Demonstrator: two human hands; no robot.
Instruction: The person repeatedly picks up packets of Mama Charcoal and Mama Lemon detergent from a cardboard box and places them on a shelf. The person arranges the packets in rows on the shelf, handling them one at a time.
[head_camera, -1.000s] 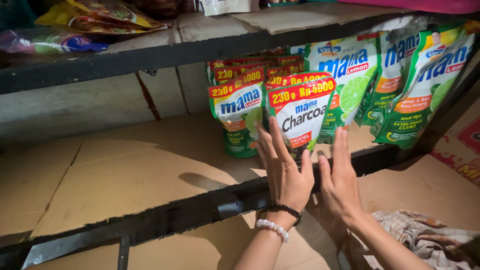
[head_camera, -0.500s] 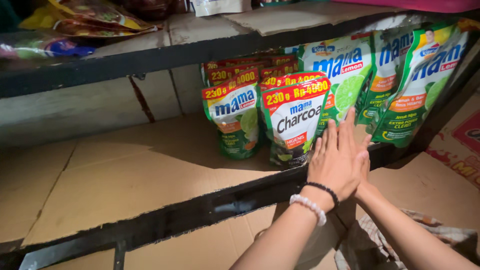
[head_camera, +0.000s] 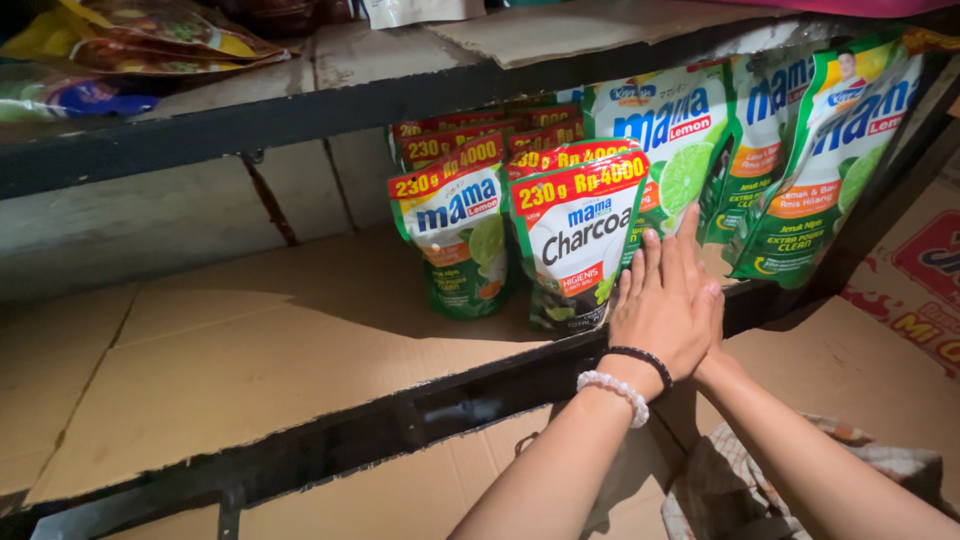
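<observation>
Your left hand (head_camera: 665, 305) lies flat and open, fingers together, pressed against the right edge of the white charcoal pouch (head_camera: 578, 250) — no closed grip on it, only the palm side against the pack. Your right hand (head_camera: 712, 322) is almost wholly hidden behind the left; its fingers seem straight and open too, closed on nothing that shows. A second ago the two hands stood apart, one on each side of that pouch; now they have drawn together on its right side, and the pouch stands upright at the front of the row. That suggests the squaring-up of this pack is nearly finished.

The pouch rests on the cardboard-lined shelf (head_camera: 230, 370), just beside a green lime pouch (head_camera: 455, 245) on its left, with more red-topped packs behind. Larger green pouches (head_camera: 800, 170) lean at the right — close to your fingertips. A checked cloth (head_camera: 800, 480) lies on the cardboard below your forearms.
</observation>
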